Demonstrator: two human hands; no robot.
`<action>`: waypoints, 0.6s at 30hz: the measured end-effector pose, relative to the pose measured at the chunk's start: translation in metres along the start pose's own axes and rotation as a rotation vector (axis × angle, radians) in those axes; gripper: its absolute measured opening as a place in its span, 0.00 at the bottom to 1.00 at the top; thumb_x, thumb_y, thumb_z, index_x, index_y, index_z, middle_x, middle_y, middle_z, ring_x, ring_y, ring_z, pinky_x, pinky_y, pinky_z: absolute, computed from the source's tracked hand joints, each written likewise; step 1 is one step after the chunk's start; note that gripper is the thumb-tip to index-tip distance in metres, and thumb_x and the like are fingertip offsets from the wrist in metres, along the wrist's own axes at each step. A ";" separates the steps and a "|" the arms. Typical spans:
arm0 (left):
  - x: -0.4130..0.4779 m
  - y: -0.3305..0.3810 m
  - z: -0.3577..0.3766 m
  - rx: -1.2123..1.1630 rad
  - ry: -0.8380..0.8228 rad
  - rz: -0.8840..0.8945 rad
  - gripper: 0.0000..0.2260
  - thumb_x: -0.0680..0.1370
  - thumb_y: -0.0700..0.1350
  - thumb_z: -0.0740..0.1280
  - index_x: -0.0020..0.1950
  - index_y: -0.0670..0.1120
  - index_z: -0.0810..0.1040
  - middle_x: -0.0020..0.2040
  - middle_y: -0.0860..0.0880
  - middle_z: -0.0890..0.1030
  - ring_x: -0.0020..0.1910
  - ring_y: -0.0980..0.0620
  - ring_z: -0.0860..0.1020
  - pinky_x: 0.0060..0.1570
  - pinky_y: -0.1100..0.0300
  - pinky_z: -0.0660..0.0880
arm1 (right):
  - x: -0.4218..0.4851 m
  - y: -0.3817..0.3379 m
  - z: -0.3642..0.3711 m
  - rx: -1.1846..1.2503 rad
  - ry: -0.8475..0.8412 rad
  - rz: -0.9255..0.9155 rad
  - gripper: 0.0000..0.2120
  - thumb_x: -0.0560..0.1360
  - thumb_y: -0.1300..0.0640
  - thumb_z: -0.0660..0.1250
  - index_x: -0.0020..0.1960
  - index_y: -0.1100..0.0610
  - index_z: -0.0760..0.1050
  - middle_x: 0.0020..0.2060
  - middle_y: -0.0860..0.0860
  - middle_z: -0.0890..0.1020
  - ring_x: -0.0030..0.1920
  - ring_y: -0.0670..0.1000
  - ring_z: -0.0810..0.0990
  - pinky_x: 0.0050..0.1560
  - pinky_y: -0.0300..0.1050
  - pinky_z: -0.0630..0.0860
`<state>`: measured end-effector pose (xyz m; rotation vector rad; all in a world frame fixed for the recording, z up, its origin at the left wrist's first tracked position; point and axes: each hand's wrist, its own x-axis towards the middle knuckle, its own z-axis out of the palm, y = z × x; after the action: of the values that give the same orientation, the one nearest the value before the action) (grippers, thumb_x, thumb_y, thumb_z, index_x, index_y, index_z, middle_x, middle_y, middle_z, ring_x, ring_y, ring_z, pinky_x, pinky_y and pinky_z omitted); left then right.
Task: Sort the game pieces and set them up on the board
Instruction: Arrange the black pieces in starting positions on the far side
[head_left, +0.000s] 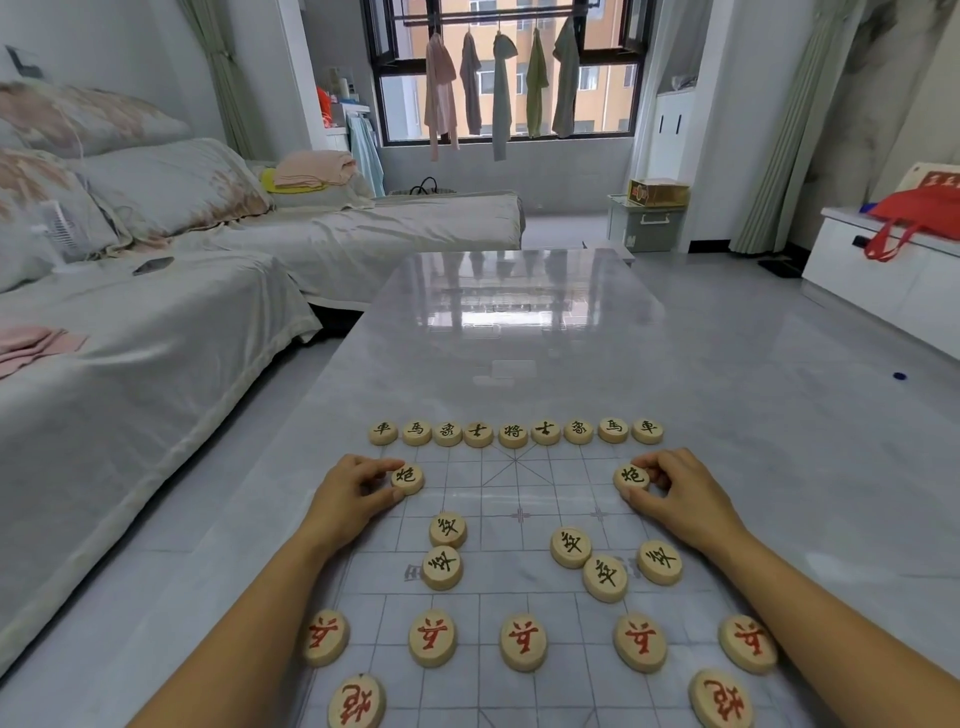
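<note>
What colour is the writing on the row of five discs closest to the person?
Red, on pale wooden discs; the far row's characters are black. The head view shows it clearly.

Daylight comes in through the window (506, 67) at the far end and fills the room evenly, bright but soft. The glossy counter (519, 322) throws back a pale glare and a mirrored image of the window across its far half. Shadows are faint, only thin soft ones under the forearms. The wide-angle lens bends the walls and curtains outward at the edges. The near corners are slightly smeared; the middle of the picture is sharp.
</note>
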<state>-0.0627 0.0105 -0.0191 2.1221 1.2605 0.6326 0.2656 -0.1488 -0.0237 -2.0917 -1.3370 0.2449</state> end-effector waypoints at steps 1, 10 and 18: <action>0.000 0.000 0.000 -0.002 0.001 -0.003 0.17 0.74 0.44 0.69 0.63 0.50 0.76 0.52 0.48 0.71 0.50 0.52 0.71 0.51 0.62 0.66 | 0.000 0.000 0.000 0.003 0.000 0.001 0.15 0.70 0.50 0.70 0.55 0.53 0.75 0.48 0.49 0.74 0.48 0.49 0.73 0.46 0.41 0.69; 0.001 -0.001 0.000 -0.006 0.012 -0.006 0.16 0.74 0.45 0.69 0.62 0.50 0.76 0.52 0.49 0.72 0.49 0.54 0.71 0.47 0.65 0.65 | -0.001 -0.001 0.000 0.007 -0.001 -0.002 0.15 0.70 0.50 0.70 0.55 0.52 0.75 0.48 0.48 0.74 0.48 0.47 0.73 0.45 0.39 0.68; 0.000 0.000 0.000 -0.052 0.028 -0.035 0.21 0.72 0.43 0.72 0.64 0.48 0.74 0.54 0.47 0.73 0.51 0.52 0.71 0.50 0.62 0.66 | -0.001 -0.002 -0.001 -0.001 -0.005 0.003 0.17 0.70 0.49 0.70 0.56 0.53 0.75 0.49 0.49 0.73 0.48 0.47 0.73 0.46 0.39 0.68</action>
<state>-0.0628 0.0102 -0.0194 2.0516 1.2797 0.6747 0.2635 -0.1492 -0.0219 -2.0955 -1.3371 0.2515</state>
